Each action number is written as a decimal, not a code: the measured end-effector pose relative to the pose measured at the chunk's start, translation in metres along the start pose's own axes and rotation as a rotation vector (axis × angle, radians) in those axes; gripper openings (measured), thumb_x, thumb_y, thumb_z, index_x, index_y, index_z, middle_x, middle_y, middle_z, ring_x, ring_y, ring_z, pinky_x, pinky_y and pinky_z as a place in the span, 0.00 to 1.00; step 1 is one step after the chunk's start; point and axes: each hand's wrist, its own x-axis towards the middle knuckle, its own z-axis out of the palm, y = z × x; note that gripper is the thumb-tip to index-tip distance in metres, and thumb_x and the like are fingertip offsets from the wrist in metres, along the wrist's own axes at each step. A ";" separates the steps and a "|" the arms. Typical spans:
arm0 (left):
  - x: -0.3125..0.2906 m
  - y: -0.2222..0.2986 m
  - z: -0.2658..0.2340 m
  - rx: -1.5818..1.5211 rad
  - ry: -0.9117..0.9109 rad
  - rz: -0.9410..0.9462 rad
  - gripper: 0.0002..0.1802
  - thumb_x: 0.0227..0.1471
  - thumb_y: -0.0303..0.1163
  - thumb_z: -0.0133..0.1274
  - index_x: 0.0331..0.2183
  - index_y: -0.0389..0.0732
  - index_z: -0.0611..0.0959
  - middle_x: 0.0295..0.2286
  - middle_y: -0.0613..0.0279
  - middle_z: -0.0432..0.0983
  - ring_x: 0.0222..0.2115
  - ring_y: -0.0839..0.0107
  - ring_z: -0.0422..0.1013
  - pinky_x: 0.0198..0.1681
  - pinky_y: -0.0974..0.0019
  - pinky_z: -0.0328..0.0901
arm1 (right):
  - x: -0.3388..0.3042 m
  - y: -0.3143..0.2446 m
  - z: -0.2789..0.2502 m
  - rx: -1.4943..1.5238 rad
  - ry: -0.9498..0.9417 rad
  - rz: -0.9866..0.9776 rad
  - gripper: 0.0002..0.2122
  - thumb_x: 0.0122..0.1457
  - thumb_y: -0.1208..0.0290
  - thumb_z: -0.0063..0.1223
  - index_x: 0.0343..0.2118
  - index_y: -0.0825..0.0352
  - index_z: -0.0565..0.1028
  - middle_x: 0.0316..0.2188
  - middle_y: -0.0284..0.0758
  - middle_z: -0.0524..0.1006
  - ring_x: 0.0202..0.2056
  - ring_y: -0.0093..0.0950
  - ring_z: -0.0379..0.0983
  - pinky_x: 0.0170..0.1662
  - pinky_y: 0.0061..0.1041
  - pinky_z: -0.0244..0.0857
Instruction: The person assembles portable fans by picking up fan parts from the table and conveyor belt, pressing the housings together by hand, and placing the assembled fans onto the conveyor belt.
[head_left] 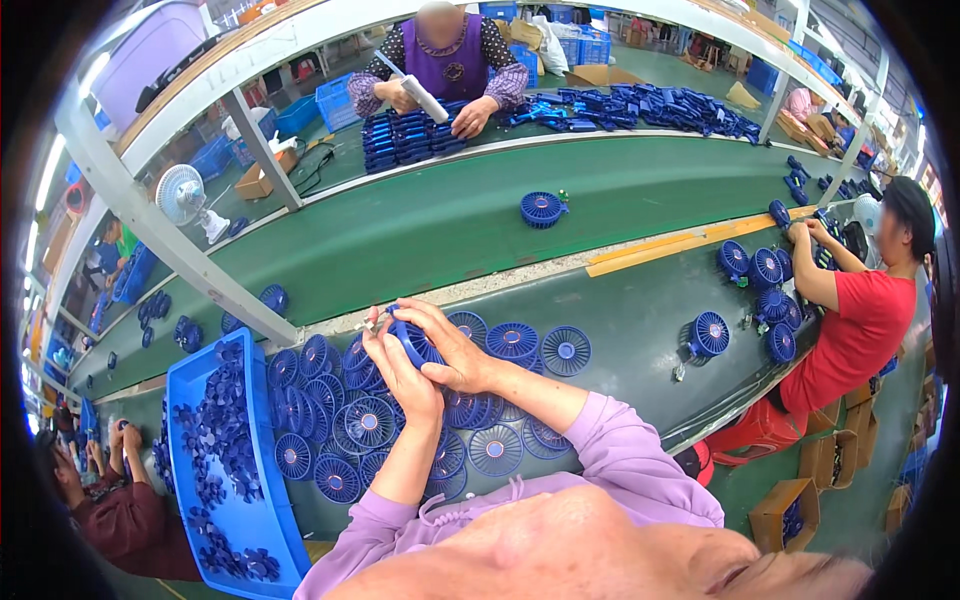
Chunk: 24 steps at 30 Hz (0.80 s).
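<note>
Plastic fan head (418, 346), smooth plastic tray (273, 490)

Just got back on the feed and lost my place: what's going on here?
The person's left hand and right hand hold a round blue fan part over blue grilles spread on the bench. A blue tray of small blue blades sits to the left. One fan head lies on the green belt beyond. Across it, a co-worker in purple holds a white tool; another in red works at the right.

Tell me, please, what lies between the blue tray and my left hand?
Overlapping blue fan grilles lie between the blue tray and your left hand, in the head view.
</note>
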 end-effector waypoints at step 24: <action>0.260 -0.080 -0.180 1.814 -0.014 0.049 0.36 0.53 0.46 0.53 0.60 0.49 0.60 0.57 0.51 0.61 0.59 0.47 0.55 0.58 0.38 0.51 | -0.009 0.063 -0.073 -0.768 -0.088 0.349 0.31 0.44 0.61 0.66 0.52 0.65 0.70 0.56 0.51 0.64 0.58 0.49 0.58 0.58 0.46 0.56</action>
